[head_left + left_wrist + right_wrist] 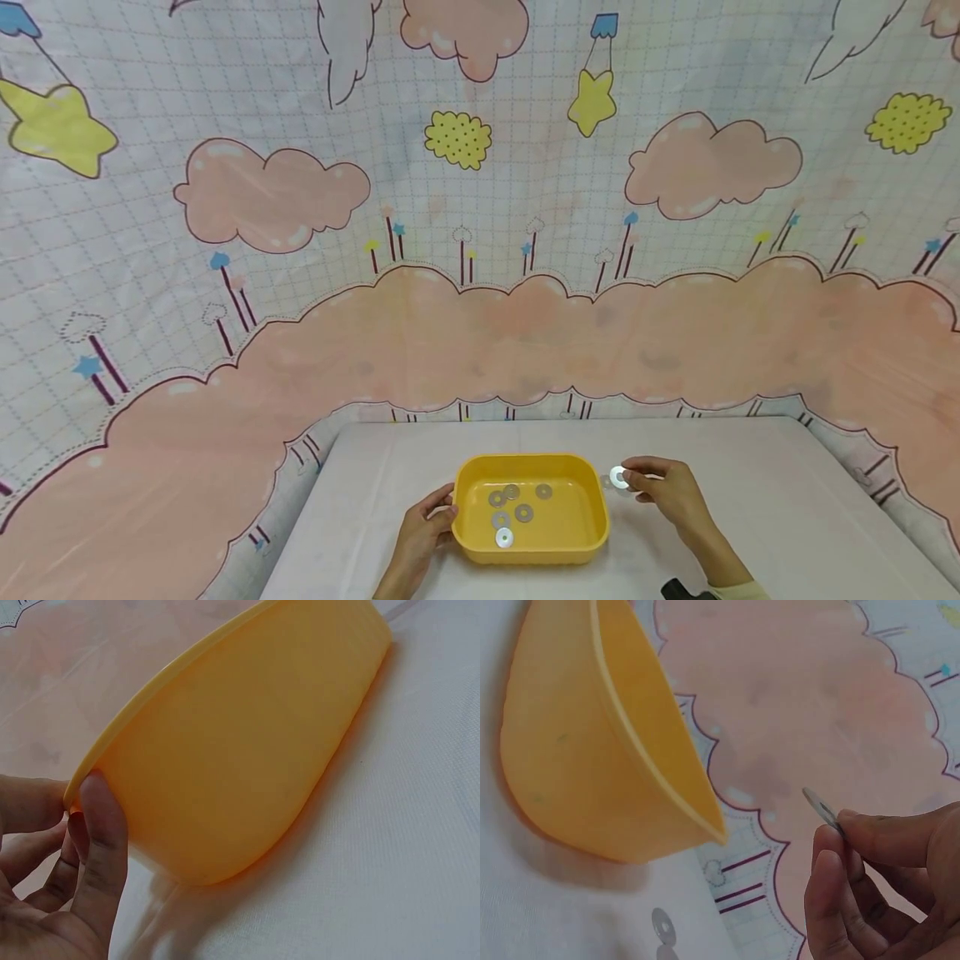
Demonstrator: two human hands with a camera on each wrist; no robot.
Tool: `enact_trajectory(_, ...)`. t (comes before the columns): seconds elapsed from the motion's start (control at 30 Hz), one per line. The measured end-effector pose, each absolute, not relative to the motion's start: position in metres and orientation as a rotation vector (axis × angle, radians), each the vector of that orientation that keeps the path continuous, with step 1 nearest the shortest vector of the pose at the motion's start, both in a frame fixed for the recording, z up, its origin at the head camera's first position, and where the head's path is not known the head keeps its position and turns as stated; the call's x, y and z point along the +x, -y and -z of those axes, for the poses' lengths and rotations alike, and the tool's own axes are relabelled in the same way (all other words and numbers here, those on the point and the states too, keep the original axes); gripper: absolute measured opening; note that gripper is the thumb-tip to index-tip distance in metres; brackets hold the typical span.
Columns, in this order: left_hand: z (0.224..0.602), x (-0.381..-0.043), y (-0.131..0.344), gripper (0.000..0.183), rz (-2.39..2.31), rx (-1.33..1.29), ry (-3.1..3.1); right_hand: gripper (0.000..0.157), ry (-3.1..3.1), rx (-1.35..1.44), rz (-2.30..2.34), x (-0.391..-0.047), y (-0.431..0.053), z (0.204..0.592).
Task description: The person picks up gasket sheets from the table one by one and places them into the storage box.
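Observation:
A yellow plastic tray point(532, 557) sits on the white table, with several flat metal washers point(524, 513) lying on its floor. My left hand point(422, 533) grips the tray's left end; in the left wrist view the thumb point(103, 825) lies against the outer wall just below the rim. Just right of the tray, my right hand point(671, 493) pinches one washer point(618, 477) between thumb and fingertips. The right wrist view shows this washer point(823, 812) edge-on, above the table and apart from the tray. Beneath it, a loose washer point(663, 927) lies on the tabletop, partly overlapping another point(667, 952).
The white table point(375, 467) carries the tray near its middle. Behind it hangs a printed cloth point(525, 350) with clouds and stars. A black object point(681, 590) shows by the right forearm at the bottom edge, its kind unclear.

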State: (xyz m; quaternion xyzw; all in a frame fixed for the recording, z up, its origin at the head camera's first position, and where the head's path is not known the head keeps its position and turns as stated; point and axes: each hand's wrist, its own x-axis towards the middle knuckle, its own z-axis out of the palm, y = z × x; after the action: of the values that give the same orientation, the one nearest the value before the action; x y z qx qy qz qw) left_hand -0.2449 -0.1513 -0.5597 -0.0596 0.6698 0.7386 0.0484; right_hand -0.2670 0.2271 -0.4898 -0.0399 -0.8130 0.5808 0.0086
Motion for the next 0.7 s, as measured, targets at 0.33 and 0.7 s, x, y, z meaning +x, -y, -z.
enact_trajectory(0.33, 0.555, -0.240, 0.151, 0.054, -2.246, -0.152, -2.062, 0.026, 2.476, -0.122, -1.882, -0.265, -0.215, 0.483)
enact_trajectory(0.7, 0.555, -0.240, 0.154, 0.054, -2.246, -0.142, -2.051, 0.022, 2.448, -0.094, -1.952, -0.264, -0.194, 0.480)
